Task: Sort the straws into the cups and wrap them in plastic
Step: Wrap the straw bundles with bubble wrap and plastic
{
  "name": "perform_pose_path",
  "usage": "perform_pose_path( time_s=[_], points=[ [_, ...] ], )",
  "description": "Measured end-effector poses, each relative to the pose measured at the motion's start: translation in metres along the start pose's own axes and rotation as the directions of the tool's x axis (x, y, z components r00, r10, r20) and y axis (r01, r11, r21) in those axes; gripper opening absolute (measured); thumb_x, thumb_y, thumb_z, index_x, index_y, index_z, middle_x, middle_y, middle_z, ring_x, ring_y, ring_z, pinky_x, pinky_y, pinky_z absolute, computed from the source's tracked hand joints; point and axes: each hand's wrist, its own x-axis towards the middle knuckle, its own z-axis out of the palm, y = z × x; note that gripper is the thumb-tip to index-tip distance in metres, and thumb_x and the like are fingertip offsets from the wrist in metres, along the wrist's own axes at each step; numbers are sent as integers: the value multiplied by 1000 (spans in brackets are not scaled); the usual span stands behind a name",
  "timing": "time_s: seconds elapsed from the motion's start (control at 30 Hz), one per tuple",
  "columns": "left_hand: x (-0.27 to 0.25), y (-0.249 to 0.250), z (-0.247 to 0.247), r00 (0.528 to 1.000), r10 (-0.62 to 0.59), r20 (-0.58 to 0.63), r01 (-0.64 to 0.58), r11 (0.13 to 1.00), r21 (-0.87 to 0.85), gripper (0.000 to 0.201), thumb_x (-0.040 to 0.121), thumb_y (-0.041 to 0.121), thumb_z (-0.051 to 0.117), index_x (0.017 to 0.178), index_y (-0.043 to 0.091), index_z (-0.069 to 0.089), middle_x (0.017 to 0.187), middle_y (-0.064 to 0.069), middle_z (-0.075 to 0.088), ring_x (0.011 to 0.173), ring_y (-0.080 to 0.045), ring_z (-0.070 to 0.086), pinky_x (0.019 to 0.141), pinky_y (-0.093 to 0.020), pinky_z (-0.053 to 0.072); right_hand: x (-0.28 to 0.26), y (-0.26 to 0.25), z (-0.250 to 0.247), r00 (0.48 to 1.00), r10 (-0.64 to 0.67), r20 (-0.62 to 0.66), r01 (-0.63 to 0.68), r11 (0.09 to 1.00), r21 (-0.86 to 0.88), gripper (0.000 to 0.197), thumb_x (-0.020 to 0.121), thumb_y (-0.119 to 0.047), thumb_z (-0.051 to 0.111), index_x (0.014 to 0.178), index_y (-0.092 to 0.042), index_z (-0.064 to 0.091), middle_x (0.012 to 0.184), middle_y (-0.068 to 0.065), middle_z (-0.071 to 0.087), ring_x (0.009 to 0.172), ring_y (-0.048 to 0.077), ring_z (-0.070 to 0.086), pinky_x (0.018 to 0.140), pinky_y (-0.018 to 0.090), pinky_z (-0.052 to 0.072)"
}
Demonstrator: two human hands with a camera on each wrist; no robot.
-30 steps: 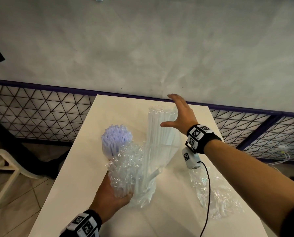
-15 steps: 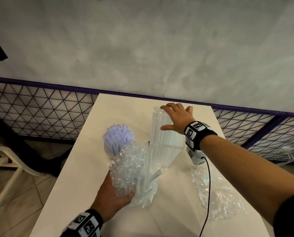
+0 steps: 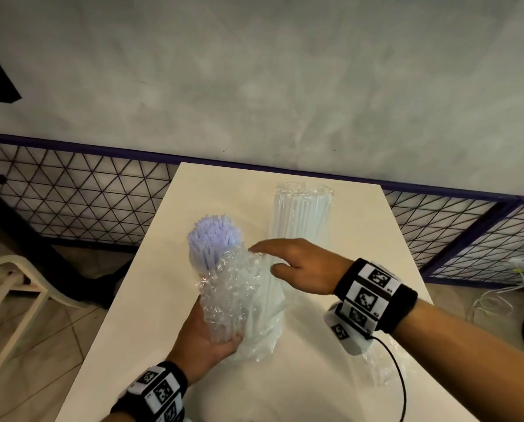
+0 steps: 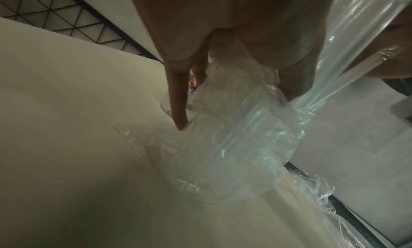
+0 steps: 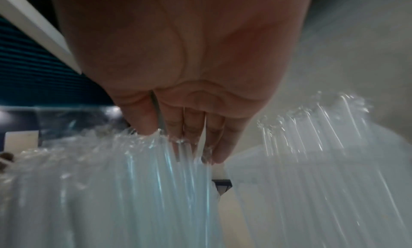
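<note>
Plastic-wrapped bundle [image 3: 242, 303] looks light, crinkly, slippery; left hand [image 3: 207, 339] grips its base, right fingers [image 3: 263, 248] rest straight on top.

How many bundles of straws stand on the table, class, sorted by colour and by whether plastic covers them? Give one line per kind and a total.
Purple straws, no plastic over them: 1
Clear straws in plastic, standing free at the back: 1
Clear straws in plastic, gripped by the left hand and touched at the top by the right hand: 1
Total: 3 bundles
</note>
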Motion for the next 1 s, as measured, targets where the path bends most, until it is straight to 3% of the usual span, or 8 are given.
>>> perform_pose_path(
  time_s=[0.1,0.2,0.33,0.47,0.57,0.7,0.87,1.0],
  points=[
    [-1,0,-2,1000,3,10,-3,1000,26,79,59,38,86,130,23,54,116,17,67,110,3,62,93,-10,45,-12,2,8,998,58,-4,-56,980,189,60,83,-26,41,143,-29,47,148,-10,47,136,4,39,113,29,34],
    [0,0,-2,1000,0,8,0,1000,14,80,60,37,86,131,25,52,116,17,67,112,0,62,98,-24,47,-22,4,20,998,46,-39,-33,955,296,51,87,-27,65,135,-37,52,141,-21,50,133,-5,39,110,27,37],
    [1,1,-2,1000,7,8,-7,999,49,80,59,38,85,131,25,52,115,20,66,110,3,61,95,-18,46,-24,7,38,980,73,-184,1,927,374,47,78,-32,82,119,-36,59,128,-22,57,125,-3,48,101,21,42],
    [1,1,-2,1000,7,-9,-6,998,68,81,58,38,85,131,27,51,114,18,66,108,2,62,95,-24,48,-18,12,59,898,93,-429,94,914,396,28,76,-29,84,94,-27,63,111,-14,63,102,11,60,82,23,49],
    [0,1,-1,1000,1,-16,0,997,79,81,58,36,85,130,30,50,112,22,66,106,3,62,95,-23,48,-16,13,74,835,215,-507,109,838,534,29,75,-15,83,93,-22,62,98,-10,69,83,8,61,74,18,46],
    [2,-1,1,1000,3,-25,-1,996,93,78,60,32,87,129,31,51,113,20,66,107,1,62,96,-26,49,-11,9,92,778,456,-432,114,573,811,54,72,2,78,113,-28,59,87,-3,72,80,14,67,78,28,55],
    [4,-4,-1,1000,17,-7,-16,994,104,77,61,35,85,130,29,51,115,18,65,108,0,62,97,-26,50,-5,10,111,846,410,-340,-2,641,767,38,71,-5,82,86,-38,72,91,-9,73,88,9,70,86,30,55],
    [2,-3,-1,1000,30,0,-30,993,117,77,60,40,83,129,29,51,113,24,63,109,4,59,91,-7,42,-6,15,101,857,403,-322,-32,665,747,28,73,-11,85,96,-22,73,99,-3,75,93,10,71,88,27,55]
  ],
)
